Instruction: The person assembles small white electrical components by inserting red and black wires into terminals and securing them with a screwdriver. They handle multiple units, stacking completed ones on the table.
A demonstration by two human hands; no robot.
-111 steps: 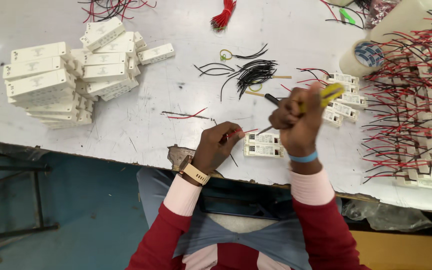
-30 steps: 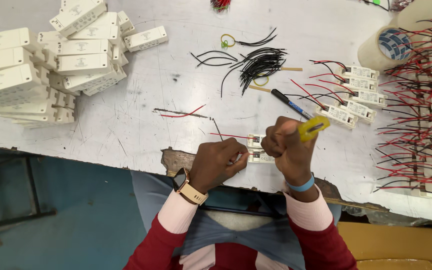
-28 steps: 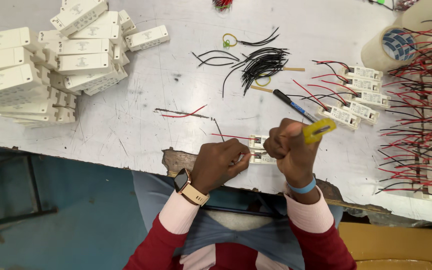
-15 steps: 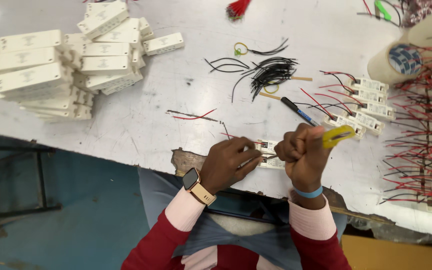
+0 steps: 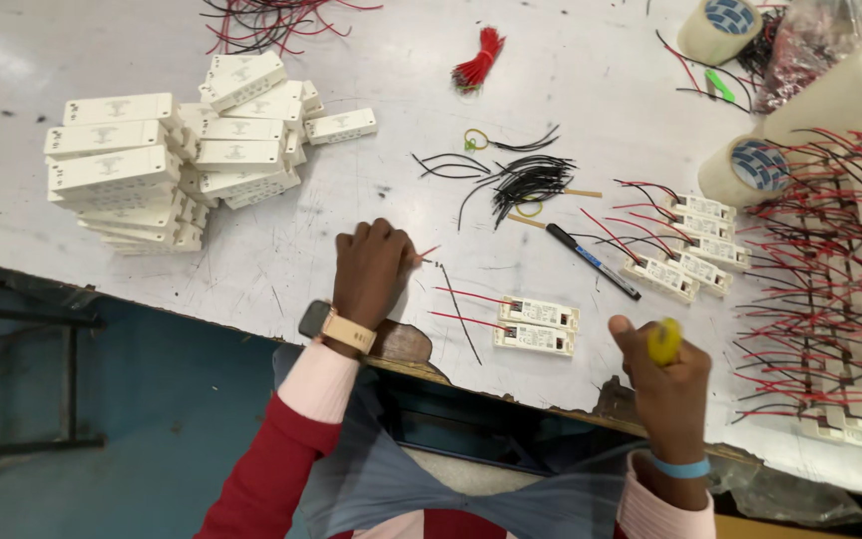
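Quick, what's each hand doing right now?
Left hand: closed, pinching a red wire on the table.
Right hand: closed around a yellow tool.

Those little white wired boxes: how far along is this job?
Done, it seems: rows of wired boxes at right. In hand: the left hand pinches a red wire, the right hand holds a yellow tool, two boxes between them. Left: a stack of white boxes, apparently unwired.

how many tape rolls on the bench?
2 clearly: one tape roll at the top right edge of the table, another below it beside the red-wired modules. A larger pale cylinder between them may be a third; can't tell.
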